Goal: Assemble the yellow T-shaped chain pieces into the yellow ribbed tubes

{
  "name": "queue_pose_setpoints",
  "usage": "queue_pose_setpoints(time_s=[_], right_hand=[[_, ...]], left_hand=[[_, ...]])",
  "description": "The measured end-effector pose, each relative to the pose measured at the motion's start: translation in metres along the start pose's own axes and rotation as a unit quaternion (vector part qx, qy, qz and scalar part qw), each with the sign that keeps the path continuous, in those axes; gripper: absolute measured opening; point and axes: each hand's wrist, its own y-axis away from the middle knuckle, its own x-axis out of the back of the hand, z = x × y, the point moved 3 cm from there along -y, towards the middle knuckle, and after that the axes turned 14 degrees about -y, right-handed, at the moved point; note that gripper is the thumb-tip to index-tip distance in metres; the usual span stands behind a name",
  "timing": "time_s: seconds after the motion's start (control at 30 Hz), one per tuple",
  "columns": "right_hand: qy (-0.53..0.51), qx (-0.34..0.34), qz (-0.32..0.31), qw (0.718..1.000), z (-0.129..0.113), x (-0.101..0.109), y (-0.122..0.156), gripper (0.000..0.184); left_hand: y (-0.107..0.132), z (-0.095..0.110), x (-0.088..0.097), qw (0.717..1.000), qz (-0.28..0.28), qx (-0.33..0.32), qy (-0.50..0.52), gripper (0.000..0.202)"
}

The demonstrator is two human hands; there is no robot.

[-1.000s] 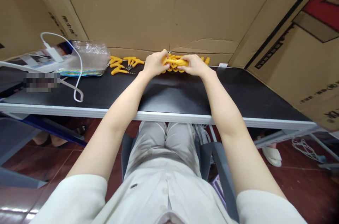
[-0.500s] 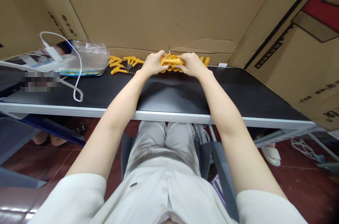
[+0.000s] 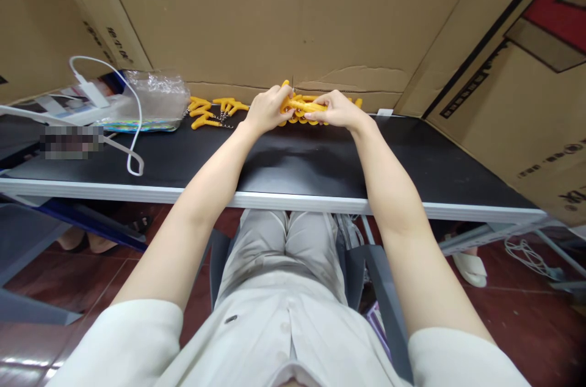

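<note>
At the back of the table, my left hand [image 3: 270, 110] is closed around yellow-handled corkscrews, with one handle end poking up above its fingers. Opposite it, my right hand [image 3: 341, 111] pinches a yellow corkscrew handle [image 3: 315, 107] between thumb and fingers. More yellow corkscrews [image 3: 300, 120] lie bunched beneath and between both hands; my fingers hide part of them. To the left of my left hand, several loose corkscrews [image 3: 201, 122] rest on the table, their metal spirals showing.
A cardboard wall [image 3: 293, 14] rises behind the black table [image 3: 412, 155], and another cardboard panel [image 3: 540, 130] bounds it on the right. Clear plastic bags [image 3: 158, 100] lie at the left, beside a white cable [image 3: 137, 106]. A small white piece [image 3: 384, 112] sits near the back edge.
My right hand has shifted slightly to the right, with its fingers stretched further along the handle. A yellow handle end now sticks up by my left hand. The loose corkscrews have stayed put.
</note>
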Motion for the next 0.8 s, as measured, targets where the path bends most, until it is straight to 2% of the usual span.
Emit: queue_pose_setpoints(time_s=[0.2,0.4,0.6,0.67,0.8], right_hand=[[-0.048,-0.024,-0.012,0.998,0.000,0.004,0.002,0.042],[-0.087,-0.015,-0.029,0.996,0.002,0.004,-0.001,0.053],[-0.129,-0.029,-0.034,0.991,0.019,0.002,-0.005,0.048],[-0.186,-0.049,-0.026,0.981,0.026,0.003,-0.005,0.045],[-0.323,-0.073,0.016,0.943,0.035,0.002,-0.005,0.036]], left_hand=[[0.001,0.004,0.000,1.000,0.017,-0.007,-0.004,0.042],[0.002,0.006,0.002,1.000,0.014,-0.005,-0.017,0.039],[0.003,0.004,-0.003,1.000,0.010,0.012,0.001,0.041],[0.003,0.002,-0.004,1.000,0.005,0.018,0.004,0.042],[0.002,-0.003,-0.006,0.999,-0.007,0.033,0.018,0.045]])
